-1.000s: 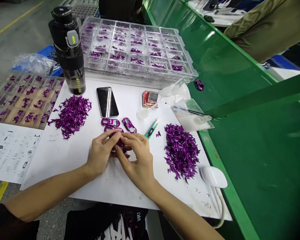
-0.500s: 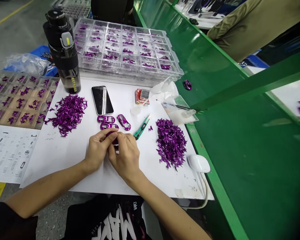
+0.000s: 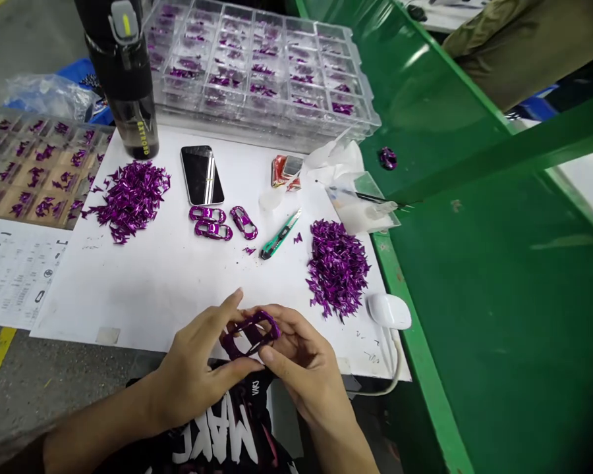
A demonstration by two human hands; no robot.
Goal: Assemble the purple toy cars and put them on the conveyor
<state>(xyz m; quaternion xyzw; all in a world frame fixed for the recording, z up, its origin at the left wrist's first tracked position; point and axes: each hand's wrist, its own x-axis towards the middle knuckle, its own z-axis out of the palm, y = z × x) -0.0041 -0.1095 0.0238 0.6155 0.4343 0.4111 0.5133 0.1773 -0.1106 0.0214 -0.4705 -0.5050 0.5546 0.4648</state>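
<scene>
From my remote view, the left hand (image 3: 197,361) and right hand (image 3: 310,362) have fingers grasping a purple car shell (image 3: 255,334) from either side, probably steadying it.

The held hollow car-shaped shell (image 3: 253,334) is glossy metallic purple, as are the left heap of small jagged pieces (image 3: 134,197) and the right heap (image 3: 338,268). The rectangular desk (image 3: 172,283) is white, the slim box cutter (image 3: 281,235) green and black, the tall cylindrical bottle (image 3: 128,76) black (its lettering (image 3: 143,138) yellow).
</scene>
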